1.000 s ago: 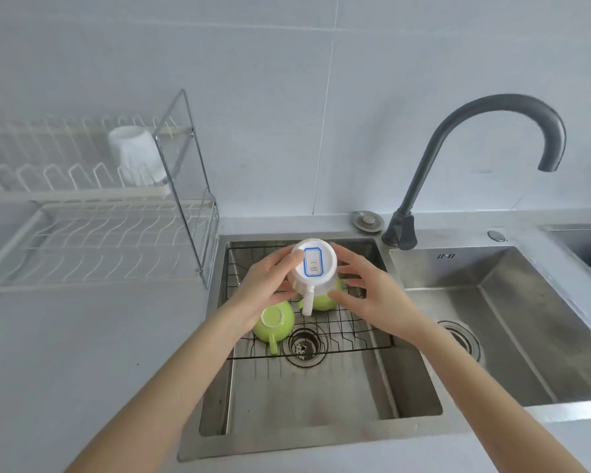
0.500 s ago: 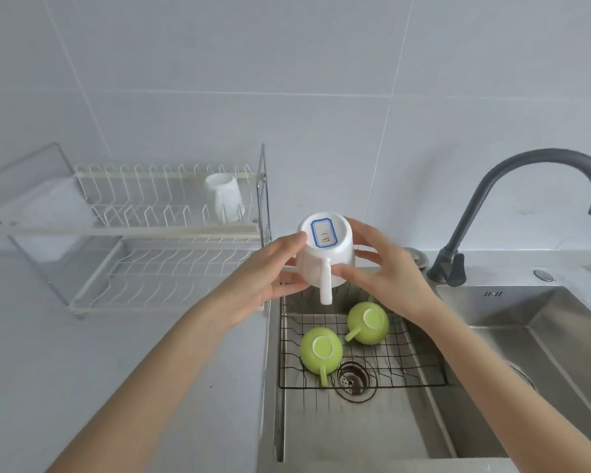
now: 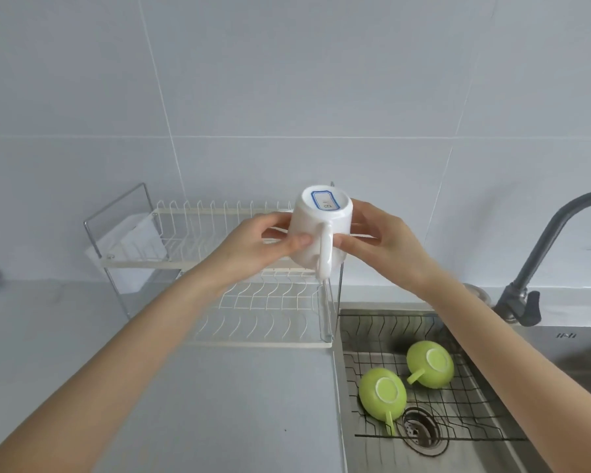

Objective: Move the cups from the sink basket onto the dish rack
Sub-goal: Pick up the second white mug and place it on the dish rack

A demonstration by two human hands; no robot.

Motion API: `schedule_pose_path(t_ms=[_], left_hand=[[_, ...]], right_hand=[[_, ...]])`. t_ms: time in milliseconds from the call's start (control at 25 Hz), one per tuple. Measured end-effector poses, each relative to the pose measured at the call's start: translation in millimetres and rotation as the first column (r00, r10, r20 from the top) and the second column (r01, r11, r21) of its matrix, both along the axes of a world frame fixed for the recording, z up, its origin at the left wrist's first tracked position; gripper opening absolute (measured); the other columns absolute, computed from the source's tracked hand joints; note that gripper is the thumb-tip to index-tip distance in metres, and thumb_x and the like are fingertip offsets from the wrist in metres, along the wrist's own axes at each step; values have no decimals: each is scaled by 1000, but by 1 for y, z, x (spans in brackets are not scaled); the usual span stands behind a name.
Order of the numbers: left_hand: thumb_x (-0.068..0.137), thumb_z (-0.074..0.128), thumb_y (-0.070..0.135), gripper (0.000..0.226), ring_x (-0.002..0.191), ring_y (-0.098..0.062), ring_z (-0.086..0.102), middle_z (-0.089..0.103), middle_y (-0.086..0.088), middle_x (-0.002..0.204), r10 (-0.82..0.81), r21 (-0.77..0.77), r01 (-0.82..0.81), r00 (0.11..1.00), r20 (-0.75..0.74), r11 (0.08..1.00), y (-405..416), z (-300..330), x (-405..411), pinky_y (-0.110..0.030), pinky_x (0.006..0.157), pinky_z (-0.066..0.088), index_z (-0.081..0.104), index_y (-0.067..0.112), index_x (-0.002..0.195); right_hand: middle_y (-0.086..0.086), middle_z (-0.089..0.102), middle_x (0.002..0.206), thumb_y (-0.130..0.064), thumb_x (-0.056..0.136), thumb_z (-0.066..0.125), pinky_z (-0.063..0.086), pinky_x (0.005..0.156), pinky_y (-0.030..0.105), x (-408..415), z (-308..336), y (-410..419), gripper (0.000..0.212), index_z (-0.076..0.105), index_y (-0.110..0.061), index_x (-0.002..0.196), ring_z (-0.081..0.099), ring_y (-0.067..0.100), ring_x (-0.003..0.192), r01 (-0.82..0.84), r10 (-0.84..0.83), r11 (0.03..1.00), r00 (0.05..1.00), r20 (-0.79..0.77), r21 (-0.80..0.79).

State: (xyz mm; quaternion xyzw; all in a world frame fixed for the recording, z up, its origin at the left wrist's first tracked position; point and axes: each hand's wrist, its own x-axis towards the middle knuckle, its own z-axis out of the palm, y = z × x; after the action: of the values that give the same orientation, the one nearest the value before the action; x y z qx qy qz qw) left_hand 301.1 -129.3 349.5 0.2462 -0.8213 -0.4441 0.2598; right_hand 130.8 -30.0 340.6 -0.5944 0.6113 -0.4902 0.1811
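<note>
- I'm seeing both hands pinching one white mug (image 3: 316, 230), upside down, base tilted toward the camera, held up in front of the upper tier of the dish rack (image 3: 219, 261).
- Left hand (image 3: 263, 249) is gripping the mug's left side: thumb pressing on the near wall, other fingers wrapping behind it.
- Right hand (image 3: 386, 240) is gripping the right side: thumb lying on the wall just right of the handle, fingers curling around the back.
- Mug handle is pointing down toward me, sitting between the two thumbs.
- A blue-bordered label (image 3: 325, 200) is showing on the mug's base; I can't read its text reliably.
- Mug is not touching the rack as far as I can tell; it's overlapping the rack's right end post in the view.
- Two green cups are lying upside down in the sink basket (image 3: 464, 414): near green cup (image 3: 382, 394) with its handle pointing toward me, far green cup (image 3: 430, 363) with its handle pointing left. They're close together, not touching.
- Drain (image 3: 422, 428) is sitting just right of the near cup's handle, under the basket wires.
- Grey faucet (image 3: 539, 261) is standing at the right, well apart from the hands.
- Countertop (image 3: 202, 404) is running under the rack, left of the sink.
</note>
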Motion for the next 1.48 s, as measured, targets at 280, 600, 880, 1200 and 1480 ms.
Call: schedule_pose_path(t_ms=[280,600,880,1200,1480], left_hand=[[85,58,29,39,92,4,57,60,5,112,101,-91,-100,995,13,991,-66,32,40,-8,79,43,51,29,124],[85,58,25,32,92,-4,59,60,5,104,94,-30,-92,993,74,995,-143,34,57,-18,87,44,49,36,114],[84,61,22,36,101,-14,59,61,-6,119,100,58,-113,977,191,992,-205,-10,61,-24,85,48,52,27,119],[82,63,20,46,104,-17,58,61,-3,117,105,75,-133,949,297,988,-245,-46,61,-23,79,50,51,23,126],[80,66,15,52,94,-17,57,58,-8,123,113,57,-146,914,391,988,-254,-59,60,-24,74,50,47,13,128]], right_hand=[[-8,56,118,-28,85,62,46,78,15,41,38,-72,43,52,-21,126,63,14,97,-3,6,999,997,-77,37],[0,56,129,-31,86,61,42,76,19,59,43,-154,45,51,-14,126,59,16,106,24,4,989,981,-192,144],[3,55,131,-31,85,62,37,88,23,63,5,-217,49,48,-12,128,56,21,117,37,36,950,973,-228,311],[9,59,125,-31,82,65,42,95,34,65,-30,-263,50,51,-6,123,57,26,114,48,92,889,956,-280,455],[9,57,125,-32,78,70,44,95,36,70,-46,-279,55,49,-5,121,56,27,114,59,129,853,939,-319,518]])
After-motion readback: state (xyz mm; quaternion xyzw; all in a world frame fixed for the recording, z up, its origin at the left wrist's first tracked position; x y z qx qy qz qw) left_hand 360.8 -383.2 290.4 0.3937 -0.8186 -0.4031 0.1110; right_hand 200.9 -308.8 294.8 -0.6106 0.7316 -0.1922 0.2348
